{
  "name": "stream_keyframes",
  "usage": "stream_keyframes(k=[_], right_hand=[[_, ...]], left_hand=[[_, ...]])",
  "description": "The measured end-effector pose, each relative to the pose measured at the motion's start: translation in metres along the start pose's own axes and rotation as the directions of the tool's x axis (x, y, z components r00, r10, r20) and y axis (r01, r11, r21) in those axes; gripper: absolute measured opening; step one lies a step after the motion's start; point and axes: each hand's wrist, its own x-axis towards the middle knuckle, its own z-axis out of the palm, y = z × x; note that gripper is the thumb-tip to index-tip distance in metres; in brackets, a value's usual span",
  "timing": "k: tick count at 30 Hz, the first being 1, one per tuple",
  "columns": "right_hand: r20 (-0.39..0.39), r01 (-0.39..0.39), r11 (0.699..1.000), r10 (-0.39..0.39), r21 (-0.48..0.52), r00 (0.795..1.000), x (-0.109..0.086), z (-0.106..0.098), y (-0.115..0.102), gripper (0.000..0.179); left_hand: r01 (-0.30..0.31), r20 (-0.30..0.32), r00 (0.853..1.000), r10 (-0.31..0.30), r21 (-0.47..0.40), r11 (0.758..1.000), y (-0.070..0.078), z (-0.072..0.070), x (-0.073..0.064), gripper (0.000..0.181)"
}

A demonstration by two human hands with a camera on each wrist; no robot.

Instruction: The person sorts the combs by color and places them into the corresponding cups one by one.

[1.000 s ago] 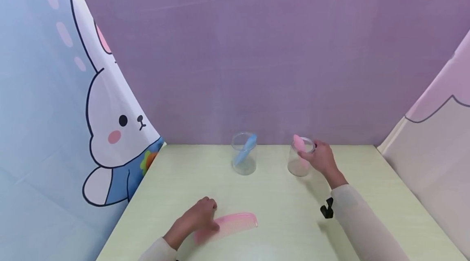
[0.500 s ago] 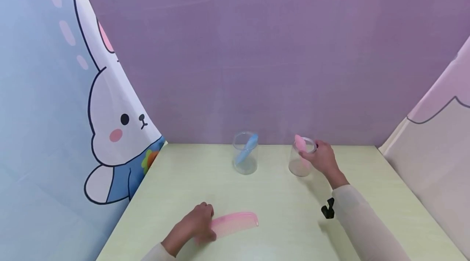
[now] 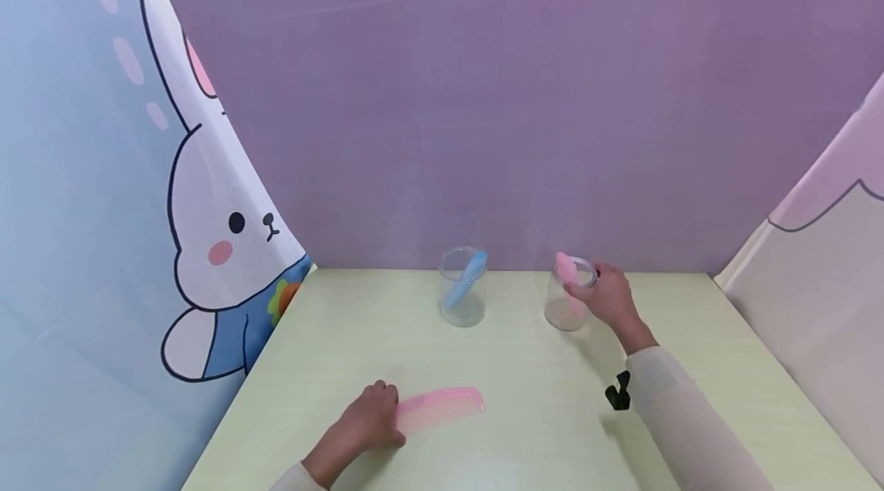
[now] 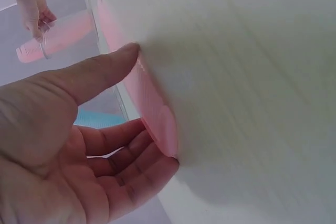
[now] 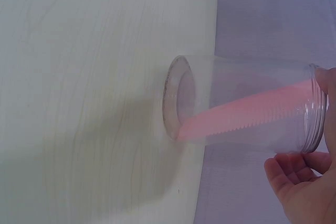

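On the table, a pink comb (image 3: 440, 406) lies in the grip of my left hand (image 3: 366, 418). In the left wrist view the thumb touches one long edge of the comb (image 4: 139, 90) and the fingers curl against the other; the hand covers its left end in the head view. My right hand (image 3: 609, 298) holds the rim of a clear plastic jar (image 3: 565, 314), which stands upright at the back. Inside that jar leans another pink comb (image 5: 247, 108), its top poking above the rim.
A second clear jar (image 3: 464, 313) stands to the left, with a blue comb (image 3: 466, 278) leaning in it. A purple cloth backdrop (image 3: 449, 107) rises behind the pale table (image 3: 511, 368). Printed cloths flank both sides. A black clip (image 3: 618, 391) hangs by the right sleeve.
My left hand has shifted a little left and closed around the left end of the comb, and the comb has moved slightly away from me. The right hand keeps hold of the jar.
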Motion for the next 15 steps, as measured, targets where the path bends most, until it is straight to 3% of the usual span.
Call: stream_keyframes(k=[4, 7, 11, 15], right_hand=[[0.011, -0.004, 1.000, 0.004, 0.013, 1.000, 0.0003, 0.0018, 0.0009, 0.052], [0.007, -0.002, 1.000, 0.002, 0.008, 1.000, 0.0002, 0.0016, 0.0013, 0.052], [-0.010, 0.005, 1.000, -0.005, 0.000, 1.000, 0.0001, -0.0009, 0.0011, 0.050], [-0.003, 0.009, 1.000, -0.009, 0.007, 1.000, 0.0003, -0.0006, 0.0010, 0.052]], left_hand=[[0.024, 0.008, 1.000, -0.024, 0.013, 1.000, -0.0010, 0.0012, -0.0022, 0.051], [-0.027, -0.034, 0.999, 0.028, 0.039, 0.999, -0.0030, 0.0018, -0.0014, 0.044], [-0.126, -0.082, 0.988, 0.133, 0.086, 0.988, -0.0054, 0.0009, 0.0014, 0.034], [-0.125, -0.062, 0.990, 0.128, 0.056, 0.991, -0.0059, -0.0009, 0.0024, 0.031]])
